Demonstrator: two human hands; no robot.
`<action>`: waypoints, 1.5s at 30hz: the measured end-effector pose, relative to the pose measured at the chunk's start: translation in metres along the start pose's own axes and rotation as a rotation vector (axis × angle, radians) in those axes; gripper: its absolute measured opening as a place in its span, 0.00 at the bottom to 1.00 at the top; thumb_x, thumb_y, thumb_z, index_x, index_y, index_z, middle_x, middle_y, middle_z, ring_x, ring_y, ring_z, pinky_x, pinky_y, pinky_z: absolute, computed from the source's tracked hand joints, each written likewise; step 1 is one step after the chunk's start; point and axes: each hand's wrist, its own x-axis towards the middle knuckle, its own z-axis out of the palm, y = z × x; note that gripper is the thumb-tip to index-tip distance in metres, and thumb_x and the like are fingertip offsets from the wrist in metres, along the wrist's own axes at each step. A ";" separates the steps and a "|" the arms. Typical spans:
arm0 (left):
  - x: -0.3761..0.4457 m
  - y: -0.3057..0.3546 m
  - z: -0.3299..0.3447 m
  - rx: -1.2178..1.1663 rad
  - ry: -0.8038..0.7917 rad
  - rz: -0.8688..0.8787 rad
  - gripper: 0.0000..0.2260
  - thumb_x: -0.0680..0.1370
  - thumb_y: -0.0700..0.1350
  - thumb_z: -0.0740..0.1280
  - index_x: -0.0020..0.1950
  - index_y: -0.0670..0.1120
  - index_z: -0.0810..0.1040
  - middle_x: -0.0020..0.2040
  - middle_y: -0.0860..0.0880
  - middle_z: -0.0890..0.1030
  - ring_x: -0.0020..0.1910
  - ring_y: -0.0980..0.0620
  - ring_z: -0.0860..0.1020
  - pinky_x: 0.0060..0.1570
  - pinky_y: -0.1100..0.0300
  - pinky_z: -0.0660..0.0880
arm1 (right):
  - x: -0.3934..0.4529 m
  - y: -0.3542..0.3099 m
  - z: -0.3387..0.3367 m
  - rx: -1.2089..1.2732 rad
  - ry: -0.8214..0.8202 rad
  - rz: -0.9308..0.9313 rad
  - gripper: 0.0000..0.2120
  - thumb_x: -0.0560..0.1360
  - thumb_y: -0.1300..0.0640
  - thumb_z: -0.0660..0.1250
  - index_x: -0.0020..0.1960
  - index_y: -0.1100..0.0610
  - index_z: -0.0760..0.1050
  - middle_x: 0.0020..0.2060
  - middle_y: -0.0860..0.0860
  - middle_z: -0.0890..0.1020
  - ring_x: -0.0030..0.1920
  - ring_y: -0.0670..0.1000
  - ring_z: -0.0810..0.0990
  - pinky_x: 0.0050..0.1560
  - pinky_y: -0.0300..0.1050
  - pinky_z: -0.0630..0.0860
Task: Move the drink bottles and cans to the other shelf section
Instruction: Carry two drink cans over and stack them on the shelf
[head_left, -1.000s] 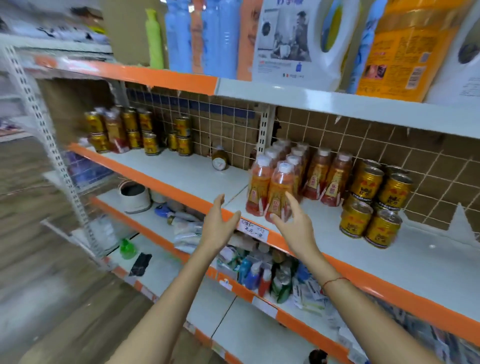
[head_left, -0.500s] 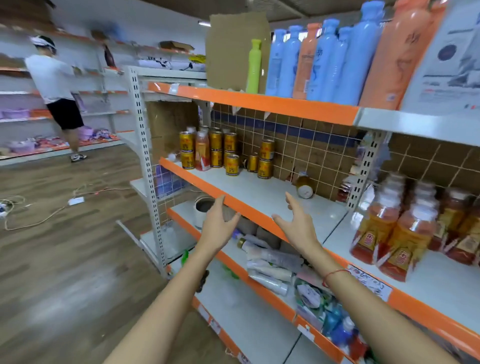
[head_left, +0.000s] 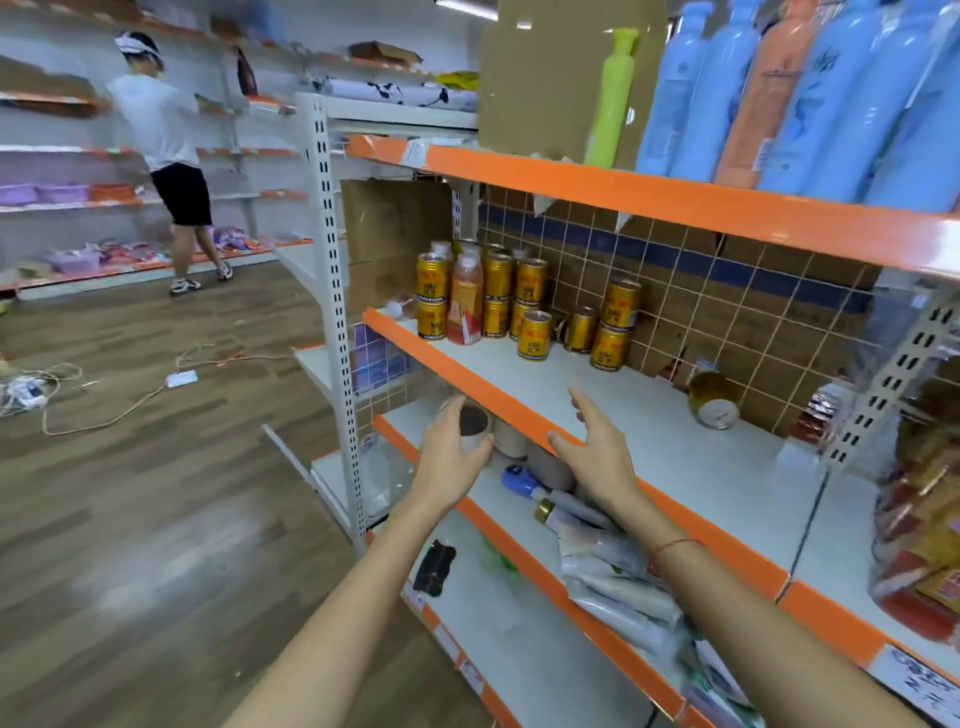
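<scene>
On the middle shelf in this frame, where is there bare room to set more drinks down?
Bare white shelf runs from the gold cans to the tipped can and forward to the orange edge. The far left corner is crowded with stacked cans and an orange bottle. Both hands hold nothing.

My one head-worn camera looks forward and down, angled left along the white metal shelf with the orange front edge (head_left: 498, 400), close enough that both my forearms fill the lower frame. Left of that shelf, brown wood-pattern floor (head_left: 156, 493) stretches away.
</scene>
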 end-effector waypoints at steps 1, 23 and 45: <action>0.009 -0.003 0.000 0.006 0.007 0.004 0.24 0.78 0.42 0.65 0.72 0.43 0.64 0.70 0.45 0.69 0.69 0.47 0.67 0.53 0.72 0.58 | 0.011 0.002 0.003 -0.012 0.000 -0.002 0.32 0.75 0.56 0.67 0.76 0.55 0.58 0.73 0.52 0.65 0.72 0.53 0.65 0.71 0.51 0.64; 0.229 -0.070 0.023 0.132 -0.097 0.124 0.27 0.78 0.45 0.65 0.75 0.43 0.61 0.72 0.45 0.67 0.71 0.46 0.64 0.70 0.51 0.62 | 0.188 0.030 0.041 -0.161 0.078 0.077 0.31 0.76 0.57 0.66 0.75 0.57 0.58 0.73 0.54 0.66 0.71 0.55 0.66 0.67 0.49 0.66; 0.335 -0.056 0.105 0.075 -0.348 0.242 0.28 0.71 0.50 0.69 0.70 0.48 0.67 0.65 0.46 0.74 0.63 0.46 0.73 0.63 0.46 0.71 | 0.213 0.080 -0.011 -0.250 0.321 0.355 0.25 0.75 0.57 0.67 0.71 0.57 0.66 0.65 0.57 0.75 0.61 0.58 0.75 0.55 0.48 0.72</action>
